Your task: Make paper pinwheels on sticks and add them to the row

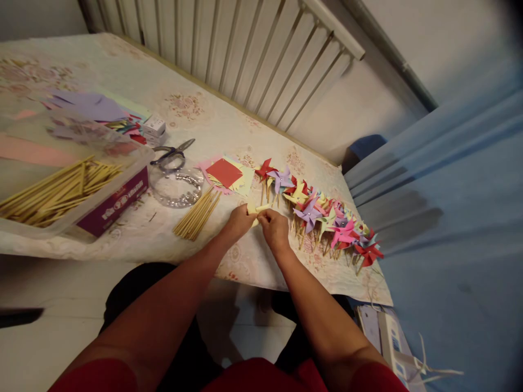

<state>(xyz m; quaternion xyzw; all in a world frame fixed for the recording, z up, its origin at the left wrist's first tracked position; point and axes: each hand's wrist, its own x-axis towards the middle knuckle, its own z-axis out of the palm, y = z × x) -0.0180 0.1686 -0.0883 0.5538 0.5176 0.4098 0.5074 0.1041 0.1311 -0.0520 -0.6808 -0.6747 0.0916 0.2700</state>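
Note:
A pale yellow paper pinwheel (257, 209) is held between my two hands above the front part of the table. My left hand (241, 219) is closed on its left side. My right hand (274, 227) pinches it from the right, fingertips together near its middle. Whether a stick or pin is also in the fingers is too small to tell. Just left of my hands lies a bundle of thin wooden sticks (196, 215). Behind it is a stack of cut paper squares (224, 173), a red one on top. Finished-looking pinwheels (310, 212) on sticks lie crowded to the right.
A clear plastic box (141, 158) full of sticks stands at left. Beside it are a round clear dish (176, 188) of small shiny pieces, scissors (174, 154) and small white boxes (154, 128). A radiator (229, 49) runs behind the flowered tablecloth (220, 128); a blue curtain (461, 218) hangs at right.

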